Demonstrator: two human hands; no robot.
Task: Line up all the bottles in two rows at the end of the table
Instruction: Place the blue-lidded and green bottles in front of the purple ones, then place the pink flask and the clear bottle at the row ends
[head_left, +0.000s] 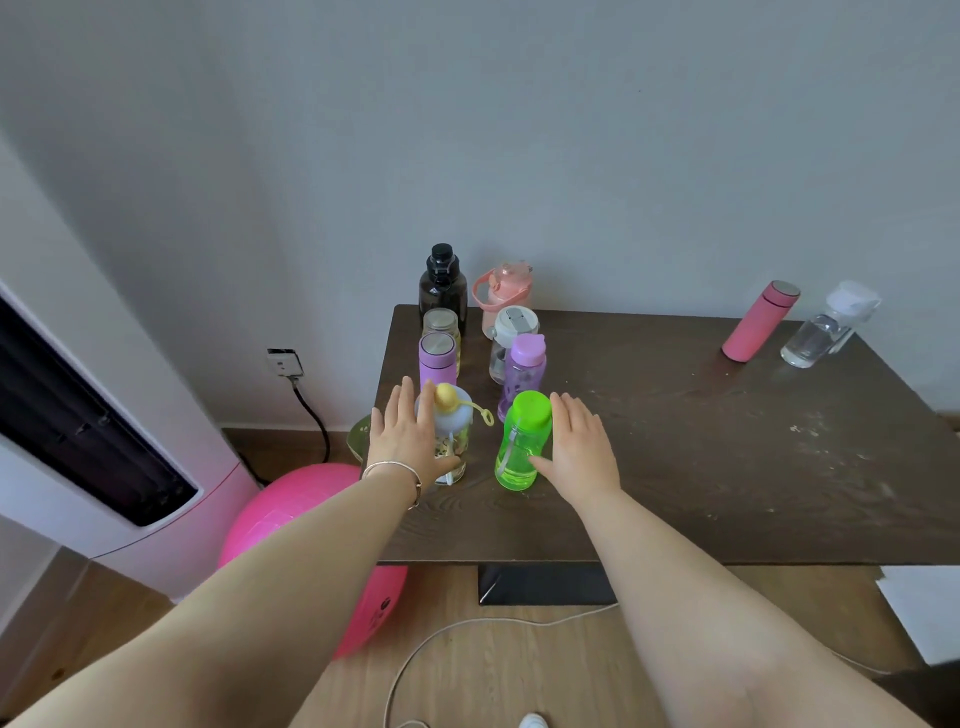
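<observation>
Two rows of bottles stand at the left end of the dark wooden table (675, 467). The left row, front to back, holds a clear bottle with a yellow duck lid (453, 415), a purple thermos (437, 358), a glass jar (440, 325) and a black bottle (442, 286). In the right row are a green bottle (522, 441), a purple clear bottle (525, 369), a white-lidded bottle (511, 332) and a pink handled bottle (504, 291). My left hand (402, 441) lies flat against the duck bottle with straight fingers. My right hand (582, 447) rests flat against the green bottle. A pink thermos (761, 322) and a clear white-capped bottle (831, 327) stand at the far right.
A pink exercise ball (311, 499) lies on the floor left of the table, beside a tall white appliance (104, 415). A wall outlet (284, 362) with a black cable sits behind it. White paper (930, 608) lies at the right, and a white cord runs across the floor.
</observation>
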